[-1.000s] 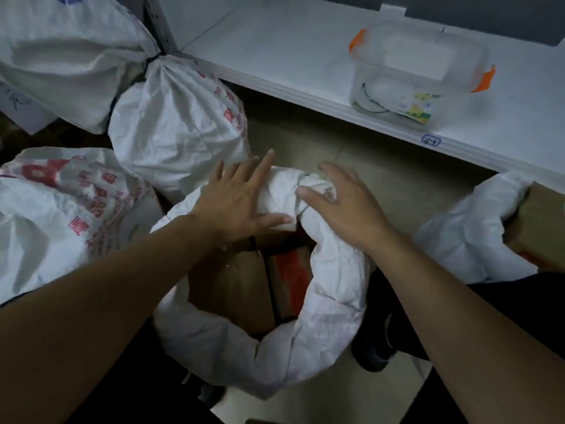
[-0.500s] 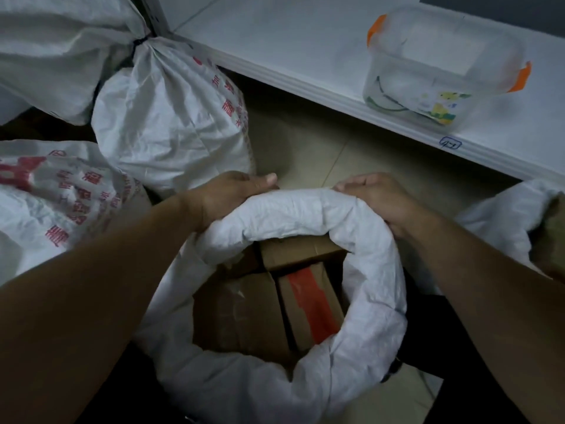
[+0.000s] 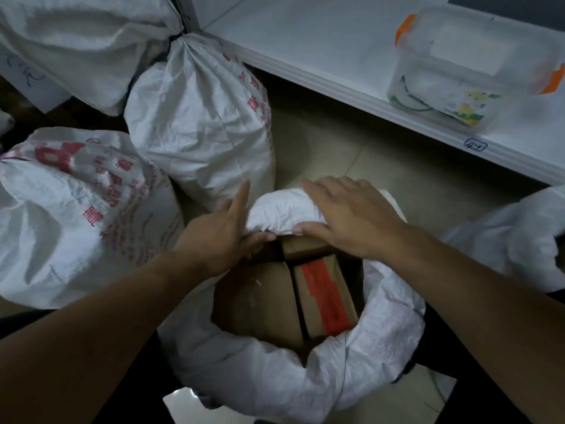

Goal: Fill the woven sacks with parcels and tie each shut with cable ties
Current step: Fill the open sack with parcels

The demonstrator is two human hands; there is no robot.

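Above 2 parcels, left hand pinches and right hand presses flat the sack rim, unrolling it; next, gather its mouth.

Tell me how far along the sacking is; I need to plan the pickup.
Done: one sack with red print stands tied shut at its neck. In hand: the open sack already holds brown parcels; the left hand grips its rolled rim and the right hand lies over it. Left: gathering this mouth and tying it; no cable tie is visible in either hand.
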